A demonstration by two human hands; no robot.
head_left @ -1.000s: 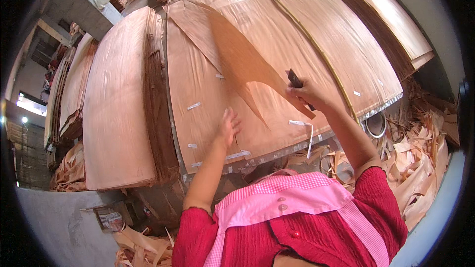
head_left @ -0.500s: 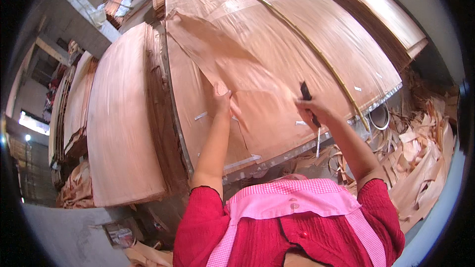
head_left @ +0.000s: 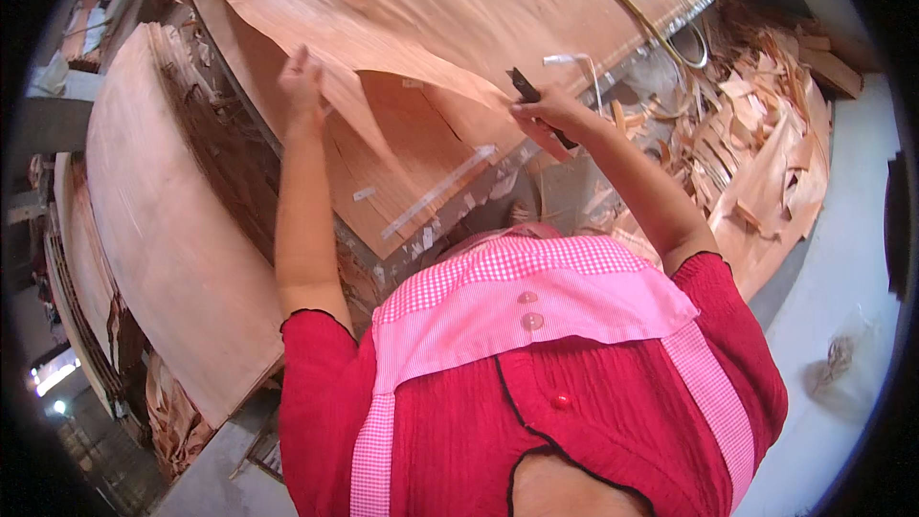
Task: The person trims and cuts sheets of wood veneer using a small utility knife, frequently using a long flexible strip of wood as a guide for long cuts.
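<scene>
A thin wood sheet (head_left: 383, 43) bows up above the near left part of the bench (head_left: 500, 184).
The right hand (head_left: 558, 115) has its grip closed around a black hand tool (head_left: 525, 86) by the near edge, the sheet's right end at its fingers; the left hand (head_left: 303, 86) is at the sheet's left side, near the bench's left edge, though I cannot tell whether its grip pinches the wood. Flat wood layers (head_left: 421, 148) lie beneath. The sheet looks light and floppy, dry rather than slippery, and likely to split along the grain; broad edges held well apart should be safer than the narrow hanging tongue (head_left: 349, 101).
</scene>
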